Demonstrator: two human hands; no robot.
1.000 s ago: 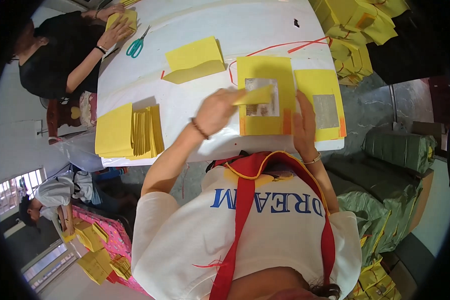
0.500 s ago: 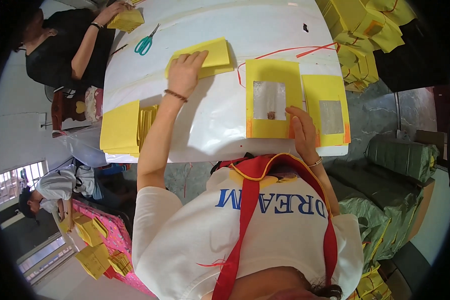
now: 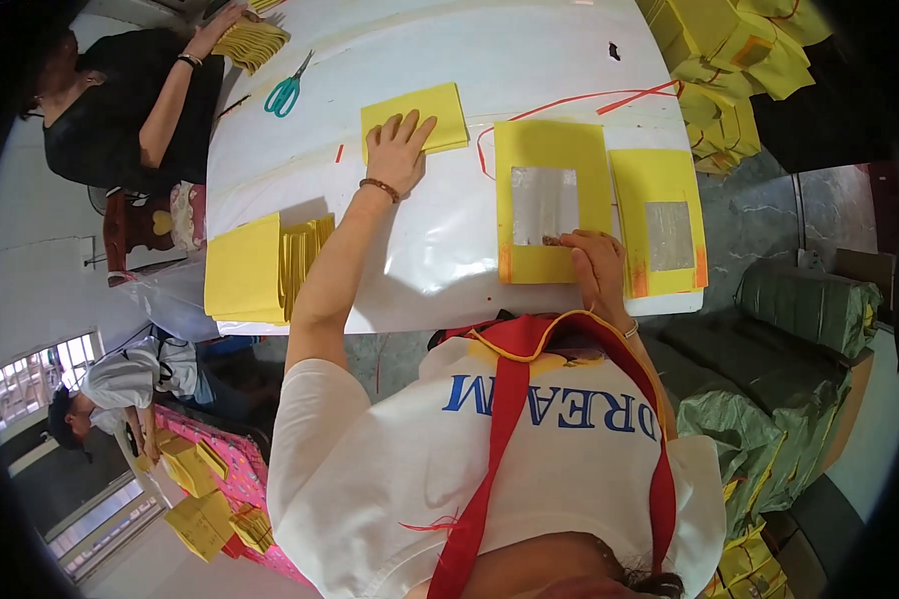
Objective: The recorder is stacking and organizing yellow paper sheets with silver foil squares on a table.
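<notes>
The left hand (image 3: 396,155) lies flat, fingers spread and gripping nothing, on a folded yellow paper (image 3: 442,110) on the white table (image 3: 410,240); even palm pressure should keep its fold square. The right hand (image 3: 599,268) is loosely curled, fingertips at the lower edge of a silver panel (image 3: 546,198) on a yellow sheet (image 3: 539,148); I cannot tell whether it pinches anything. A light touch should spare the panel.

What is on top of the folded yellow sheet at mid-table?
The left hand lies spread over the lower-left part of the folded yellow sheet. Its upper right side shows; the part beneath the hand, and the table under the sheet, are covered.
</notes>
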